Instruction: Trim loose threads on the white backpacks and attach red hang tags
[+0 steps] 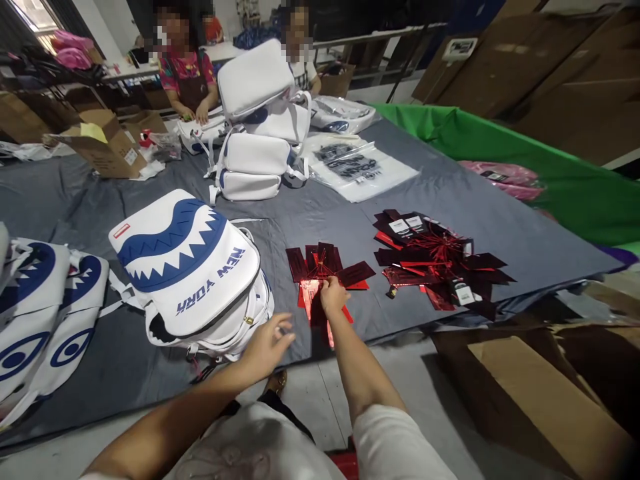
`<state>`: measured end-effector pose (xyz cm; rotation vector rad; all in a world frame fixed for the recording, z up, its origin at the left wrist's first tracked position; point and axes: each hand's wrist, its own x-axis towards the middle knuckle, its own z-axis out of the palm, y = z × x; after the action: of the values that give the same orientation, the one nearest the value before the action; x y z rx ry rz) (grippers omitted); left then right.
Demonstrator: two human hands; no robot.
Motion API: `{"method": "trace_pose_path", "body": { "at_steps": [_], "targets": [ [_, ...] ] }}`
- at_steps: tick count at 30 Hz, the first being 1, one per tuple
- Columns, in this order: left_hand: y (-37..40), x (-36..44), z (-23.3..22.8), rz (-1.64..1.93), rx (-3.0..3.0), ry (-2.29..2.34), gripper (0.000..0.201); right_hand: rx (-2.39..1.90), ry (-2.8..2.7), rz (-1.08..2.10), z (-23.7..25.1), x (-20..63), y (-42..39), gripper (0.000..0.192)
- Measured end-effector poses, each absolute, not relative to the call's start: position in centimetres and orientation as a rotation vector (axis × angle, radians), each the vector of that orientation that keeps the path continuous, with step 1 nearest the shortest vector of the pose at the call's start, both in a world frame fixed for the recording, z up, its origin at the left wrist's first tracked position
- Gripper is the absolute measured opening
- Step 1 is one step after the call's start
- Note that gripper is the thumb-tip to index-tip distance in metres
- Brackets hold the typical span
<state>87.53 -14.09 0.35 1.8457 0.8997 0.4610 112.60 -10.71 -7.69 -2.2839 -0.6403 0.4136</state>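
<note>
My right hand (334, 297) is over a small bunch of dark red, shiny hang tags (314, 263), its fingers pinched on a tag near the strings. Just left of it, my left hand (267, 343) hovers by the table's front edge, empty, with its fingers apart. Close beside that hand lies a white backpack (185, 260) with a blue jagged-tooth pattern and "NEW YORK" lettering. Farther right spreads a larger pile of red and black hang tags (440, 260), some with white labels.
More white backpacks lie at the left (75, 313) and in a stack (257, 113) at the back. Clear plastic bags (360, 167) lie beside the stack. Two people work across the grey-covered table (340, 220). Cardboard boxes (540, 393) stand at front right.
</note>
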Motion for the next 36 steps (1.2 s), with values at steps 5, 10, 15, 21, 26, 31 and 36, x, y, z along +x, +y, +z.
{"method": "trace_pose_path", "body": {
  "at_steps": [5, 10, 15, 21, 26, 31, 36],
  "targets": [
    [-7.0, 102.9, -2.4, 0.415, 1.642, 1.19, 0.062, -2.223, -0.901, 0.387, -9.2, 110.6, -12.4, 0.027],
    [-5.4, 107.8, -3.1, 0.377, 1.511, 1.367, 0.057, -2.107, -1.034, 0.504, -9.5, 108.5, -16.8, 0.034],
    [-11.2, 103.0, -1.5, 0.686, 1.734, 0.992, 0.045, -1.873, -0.579, 0.379, -9.0, 105.7, -23.5, 0.043],
    [-18.7, 89.5, -1.3, 0.664, 1.567, 0.942, 0.058, -1.7, -0.889, 0.455, -6.4, 97.7, -28.3, 0.026],
    [-19.1, 80.5, -1.3, 0.674, 1.313, 0.891, 0.05, -1.642, -1.03, 0.489, -5.8, 89.2, -28.8, 0.019],
    [-18.4, 72.3, -1.4, 0.54, 1.678, 0.844, 0.026, -1.662, -1.131, 0.708, -6.0, 83.4, -28.6, 0.021],
    [-17.1, 62.6, -2.3, 0.499, 1.766, 1.019, 0.035, -1.809, -1.05, 0.714, -6.6, 79.5, -24.3, 0.035]
  ]
}}
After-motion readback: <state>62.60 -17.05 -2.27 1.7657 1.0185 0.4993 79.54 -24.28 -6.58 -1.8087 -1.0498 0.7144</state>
